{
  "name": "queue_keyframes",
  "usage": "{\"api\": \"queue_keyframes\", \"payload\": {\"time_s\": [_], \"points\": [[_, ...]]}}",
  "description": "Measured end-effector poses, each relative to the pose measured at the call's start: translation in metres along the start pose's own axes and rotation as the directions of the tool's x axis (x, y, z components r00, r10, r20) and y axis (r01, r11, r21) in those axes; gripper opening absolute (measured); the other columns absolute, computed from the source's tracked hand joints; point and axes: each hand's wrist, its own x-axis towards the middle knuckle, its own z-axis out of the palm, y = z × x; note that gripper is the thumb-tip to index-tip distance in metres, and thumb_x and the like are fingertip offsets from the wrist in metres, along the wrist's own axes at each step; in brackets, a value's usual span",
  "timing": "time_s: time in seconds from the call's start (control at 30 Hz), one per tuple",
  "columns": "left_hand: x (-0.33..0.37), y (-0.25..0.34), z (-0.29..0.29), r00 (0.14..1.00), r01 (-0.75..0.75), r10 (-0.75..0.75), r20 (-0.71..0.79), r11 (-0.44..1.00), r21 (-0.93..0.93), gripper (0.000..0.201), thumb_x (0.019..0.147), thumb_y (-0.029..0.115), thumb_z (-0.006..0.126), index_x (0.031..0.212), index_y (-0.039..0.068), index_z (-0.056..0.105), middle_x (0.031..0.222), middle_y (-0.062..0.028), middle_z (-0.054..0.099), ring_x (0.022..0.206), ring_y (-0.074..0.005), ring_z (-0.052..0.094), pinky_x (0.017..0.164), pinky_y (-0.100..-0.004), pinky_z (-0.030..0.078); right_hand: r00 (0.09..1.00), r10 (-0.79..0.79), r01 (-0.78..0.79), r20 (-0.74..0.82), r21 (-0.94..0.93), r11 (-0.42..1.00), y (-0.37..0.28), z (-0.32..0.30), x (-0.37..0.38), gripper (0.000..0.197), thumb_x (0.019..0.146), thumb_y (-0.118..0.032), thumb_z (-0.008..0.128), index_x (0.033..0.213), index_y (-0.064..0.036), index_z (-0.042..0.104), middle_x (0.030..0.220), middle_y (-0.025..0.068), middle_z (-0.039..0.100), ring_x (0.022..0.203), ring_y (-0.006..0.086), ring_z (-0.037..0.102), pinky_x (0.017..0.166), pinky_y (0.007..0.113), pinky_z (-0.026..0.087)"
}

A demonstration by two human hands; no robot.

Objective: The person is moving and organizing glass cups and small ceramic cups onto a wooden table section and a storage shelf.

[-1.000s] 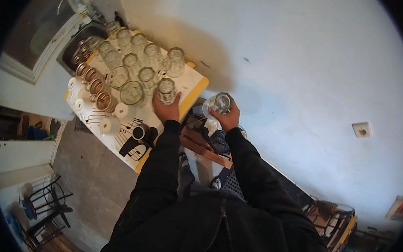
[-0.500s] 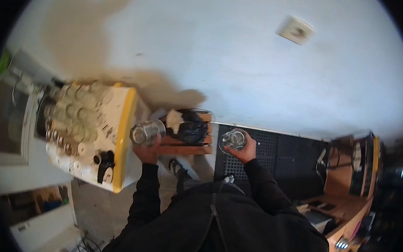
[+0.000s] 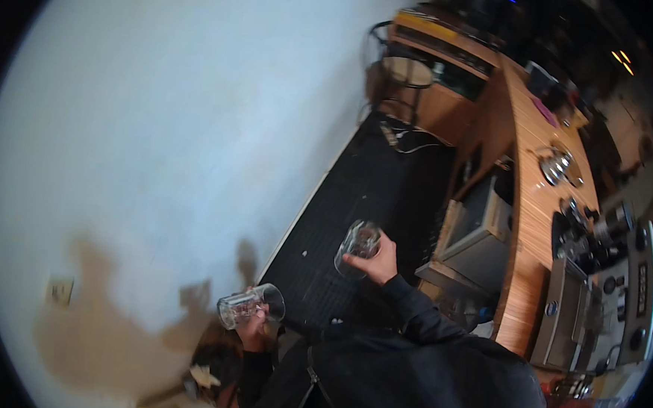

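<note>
Low and left of centre, the left hand (image 3: 255, 336) has its fingers around one clear glass (image 3: 238, 309), while near the frame's middle the right hand (image 3: 383, 262) grips another clear glass (image 3: 359, 240) above a black mat (image 3: 334, 197).

The hands (image 3: 382, 266) hold a clear glass (image 3: 357, 245) each; a metal pot (image 3: 555, 169) stands on the wooden counter (image 3: 518, 305).

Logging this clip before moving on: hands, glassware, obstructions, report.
Left hand gripping one clear glass tumbler. Right hand gripping a second glass tumbler. Nothing visibly blocking either; wooden counter stands off to the right.
</note>
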Motion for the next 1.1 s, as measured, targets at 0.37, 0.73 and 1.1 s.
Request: {"api": "queue_keyframes", "payload": {"time_s": [0.37, 0.73, 1.1], "points": [[0.196, -0.118, 0.212, 0.885, 0.085, -0.278, 0.373, 0.885, 0.458, 0.054, 0.078, -0.001, 0.077, 0.128, -0.003, 0.057, 0.113, -0.0084, 0.067, 0.103, -0.0180, 0.065, 0.094, -0.0325, 0.052, 0.935, 0.088, -0.131, -0.344, -0.104, 0.986, 0.035, -0.138, 0.100, 0.057, 0.065, -0.015, 0.093, 0.114, 0.0009, 0.067, 0.102, 0.0065, 0.074, 0.093, 0.0112, 0.068, 0.090, 0.031, 0.055], [0.458, -0.229, 0.473, 0.667, 0.002, -0.336, 0.665, 0.893, 0.449, 0.056, 0.075, -0.001, 0.080, 0.126, -0.001, 0.058, 0.115, -0.0085, 0.066, 0.103, -0.0164, 0.064, 0.091, -0.0321, 0.053, 0.674, 0.390, -0.034, -0.627, 0.501, 0.865, 0.101, -0.309, 0.296, 0.039, 0.085, -0.014, 0.077, 0.119, -0.0047, 0.059, 0.107, 0.0051, 0.068, 0.100, 0.0197, 0.066, 0.085, 0.040, 0.057], [0.658, -0.353, 0.781, 0.499, -0.141, -0.245, 0.831, 0.923, 0.357, 0.048, 0.078, 0.003, 0.076, 0.122, -0.004, 0.058, 0.115, -0.0127, 0.068, 0.105, -0.0207, 0.065, 0.096, -0.0350, 0.051, 0.615, 0.547, 0.208, -0.568, 0.786, 0.582, 0.178, -0.480, 0.450, 0.044, 0.094, -0.033, 0.067, 0.131, -0.0135, 0.052, 0.128, 0.0089, 0.058, 0.129, 0.0297, 0.053, 0.092, 0.068, 0.051]]}}
